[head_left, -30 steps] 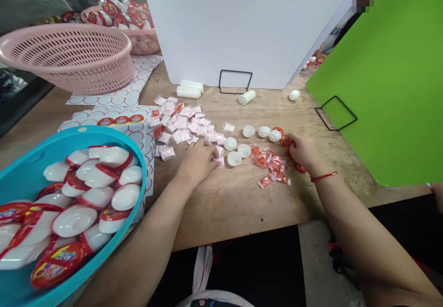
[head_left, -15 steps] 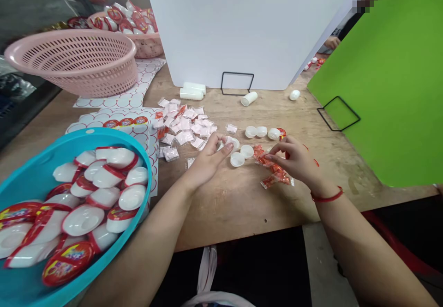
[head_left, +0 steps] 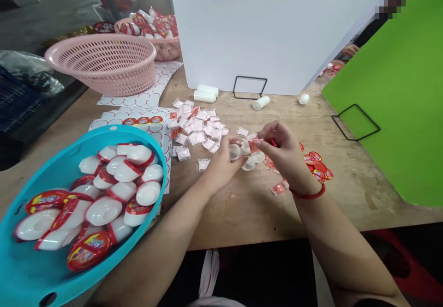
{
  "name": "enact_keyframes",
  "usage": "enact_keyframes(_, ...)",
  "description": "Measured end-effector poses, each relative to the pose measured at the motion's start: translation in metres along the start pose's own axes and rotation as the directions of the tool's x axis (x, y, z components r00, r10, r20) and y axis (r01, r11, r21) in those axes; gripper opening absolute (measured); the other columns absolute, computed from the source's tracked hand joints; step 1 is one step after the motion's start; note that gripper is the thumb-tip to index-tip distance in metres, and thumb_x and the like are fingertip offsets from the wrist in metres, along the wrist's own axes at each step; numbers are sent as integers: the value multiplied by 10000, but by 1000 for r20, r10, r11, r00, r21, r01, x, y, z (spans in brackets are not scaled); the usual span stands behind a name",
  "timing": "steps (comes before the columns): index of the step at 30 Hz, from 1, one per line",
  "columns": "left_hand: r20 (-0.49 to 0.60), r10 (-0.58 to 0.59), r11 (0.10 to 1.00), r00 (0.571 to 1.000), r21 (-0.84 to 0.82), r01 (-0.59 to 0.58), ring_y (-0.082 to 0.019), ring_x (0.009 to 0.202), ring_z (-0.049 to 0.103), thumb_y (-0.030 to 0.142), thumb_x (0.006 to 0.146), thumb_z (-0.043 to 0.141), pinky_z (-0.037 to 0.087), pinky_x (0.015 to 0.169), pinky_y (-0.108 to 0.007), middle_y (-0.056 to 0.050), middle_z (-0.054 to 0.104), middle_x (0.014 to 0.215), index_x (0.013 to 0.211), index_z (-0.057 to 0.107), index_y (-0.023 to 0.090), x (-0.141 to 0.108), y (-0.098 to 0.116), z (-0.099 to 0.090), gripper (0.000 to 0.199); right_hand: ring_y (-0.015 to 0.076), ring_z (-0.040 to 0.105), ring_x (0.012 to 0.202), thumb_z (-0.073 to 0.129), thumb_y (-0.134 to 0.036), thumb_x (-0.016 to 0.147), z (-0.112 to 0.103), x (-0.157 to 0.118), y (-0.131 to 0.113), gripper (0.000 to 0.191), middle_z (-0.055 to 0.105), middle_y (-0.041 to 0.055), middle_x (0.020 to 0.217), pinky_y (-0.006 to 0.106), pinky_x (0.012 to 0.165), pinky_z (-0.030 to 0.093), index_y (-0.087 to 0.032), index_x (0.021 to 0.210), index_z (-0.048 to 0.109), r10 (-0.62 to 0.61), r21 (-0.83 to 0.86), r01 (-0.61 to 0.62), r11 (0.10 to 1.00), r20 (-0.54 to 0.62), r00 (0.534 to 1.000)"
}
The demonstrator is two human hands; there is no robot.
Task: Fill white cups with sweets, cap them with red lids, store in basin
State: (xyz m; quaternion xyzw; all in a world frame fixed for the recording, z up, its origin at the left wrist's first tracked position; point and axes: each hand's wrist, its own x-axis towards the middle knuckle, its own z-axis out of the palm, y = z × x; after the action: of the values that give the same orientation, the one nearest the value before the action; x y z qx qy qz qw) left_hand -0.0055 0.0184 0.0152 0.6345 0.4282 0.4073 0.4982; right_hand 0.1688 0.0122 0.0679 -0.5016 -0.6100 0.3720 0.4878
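Note:
My left hand (head_left: pixel 224 161) holds a small translucent white cup (head_left: pixel 235 152) between thumb and fingers. Close beside it on the right, my right hand (head_left: pixel 282 147) pinches a small red packet (head_left: pixel 254 147) at the cups. More white cups (head_left: pixel 249 163) stand on the table just under my hands. Red packets (head_left: pixel 278 188) lie below my right hand, partly hidden by it. To the left of my left hand is a pile of pale pink packets (head_left: pixel 197 126). Round red labelled discs (head_left: pixel 319 166) lie right of my right wrist.
A blue basin (head_left: pixel 159 147) of white and red containers stands at the left, behind it a pink basket (head_left: pixel 104 74). White (head_left: pixel 249 30) and green (head_left: pixel 398 113) boards stand on wire holders. White cup stacks (head_left: pixel 206 95) lie by the white board. A person's hand shows between the boards.
My right hand has moved left and up from the red packets to the cups beside my left hand, now with a red packet. The whole view has shifted slightly.

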Motion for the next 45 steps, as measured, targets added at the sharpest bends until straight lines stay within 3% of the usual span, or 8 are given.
enact_keyframes(5, -125, -28, 999, 992, 30, 32, -242, 1083, 626, 220, 742, 789, 486, 953, -388, -59, 670, 1120, 1065, 601, 215, 5, -6, 1, 374, 164, 616, 732, 764, -448, 857, 20, 11, 16, 255, 719, 16, 871, 316, 676, 497, -237, 989, 711, -118, -16, 120, 993, 119, 986)
enact_keyframes(9, -143, -28, 982, 989, -189, 1, -178, 946, 670, 131, 735, 747, 533, 838, -313, -29, 683, 1091, 1225, 565, 253, 7, -5, -3, 536, 179, 621, 742, 716, -361, 906, 26, 11, 33, 125, 736, 32, 867, 364, 739, 509, -244, 946, 739, -362, -234, 358, 904, 28, 932)
enact_keyframes(12, -171, -1, 974, 985, -224, -37, -158, 924, 674, 140, 753, 734, 538, 816, -284, -19, 675, 1080, 1141, 565, 247, 6, -1, -3, 436, 224, 666, 830, 714, -351, 903, 22, 9, 42, 93, 757, 51, 910, 416, 794, 539, -261, 923, 728, -436, -302, 409, 861, -22, 900)
enact_keyframes(24, -52, 55, 932, 997, -356, -70, -159, 995, 635, 328, 842, 733, 513, 862, -285, -35, 659, 1138, 1076, 543, 241, 2, 2, 2, 313, 206, 586, 796, 777, -404, 853, 21, 5, 44, 150, 581, 38, 822, 398, 727, 529, -266, 799, 753, -399, -308, 343, 887, -139, 907)
enact_keyframes(31, -51, -32, 903, 998, -430, 7, -160, 940, 652, 419, 866, 716, 548, 739, -272, -56, 637, 1227, 1023, 585, 237, 1, -3, 4, 274, 178, 523, 776, 686, -433, 929, 16, 7, 44, 231, 495, 24, 804, 353, 706, 489, -255, 803, 764, -375, -281, 351, 893, -35, 926)
enact_keyframes(37, -77, -159, 799, 984, -595, 82, -103, 683, 614, 346, 769, 793, 503, 614, -216, 41, 633, 832, 1031, 564, 251, 8, -3, 0, 361, 185, 509, 803, 733, -417, 880, 5, 5, 44, 217, 479, 30, 893, 359, 728, 506, -270, 1040, 743, -404, -312, 436, 844, 163, 900)
enact_keyframes(42, -75, -271, 729, 960, -667, 154, -93, 630, 640, 291, 684, 803, 492, 589, -212, 8, 722, 902, 1020, 571, 217, 11, 3, 0, 415, 172, 565, 793, 664, -411, 938, 5, 2, 51, 372, 512, 13, 923, 349, 760, 544, -312, 1288, 587, -316, -156, 326, 933, 83, 945)
enact_keyframes(45, -39, -293, 682, 955, -709, 180, -109, 671, 664, 264, 660, 822, 518, 612, -221, 9, 731, 899, 1034, 564, 224, 8, 8, 0, 456, 239, 647, 1029, 646, -481, 950, 12, 2, 54, 435, 597, 72, 1135, 427, 925, 568, -325, 1349, 568, -347, -156, 359, 920, 100, 933)
